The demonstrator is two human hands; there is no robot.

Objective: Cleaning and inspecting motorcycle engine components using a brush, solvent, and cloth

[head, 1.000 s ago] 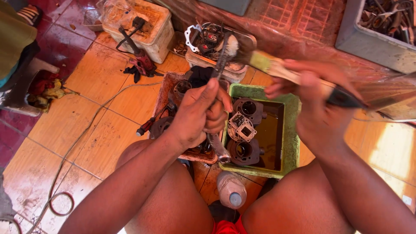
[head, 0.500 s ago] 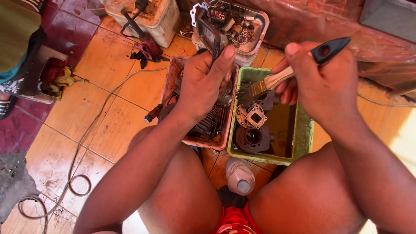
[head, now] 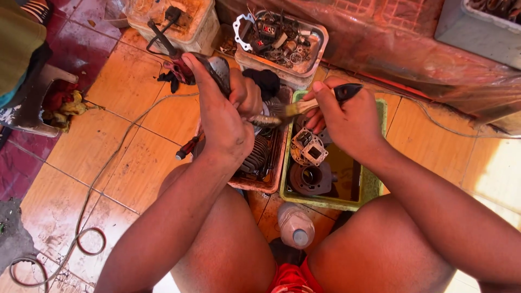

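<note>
Since half a second ago, the left hand (head: 225, 116) has shifted up and left, now closed around a grey metal engine part (head: 220, 69) above the orange tray (head: 260, 184). The brush (head: 304, 106) has tipped flatter, its bristles touching the part. The right hand (head: 347, 122) grips the brush's black handle over the green tub (head: 374, 190), where two engine pieces (head: 308, 163) lie.

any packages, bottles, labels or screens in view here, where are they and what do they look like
No screens or signs, and no readable labels.
Plastic bottle: on the floor between the knees, clear, pale cap.
Grey tub: top centre, rectangular, full of small metal parts.
Cream container: top left, boxy, grimy.
Green tray: under the right hand, holding dark liquid.
</note>
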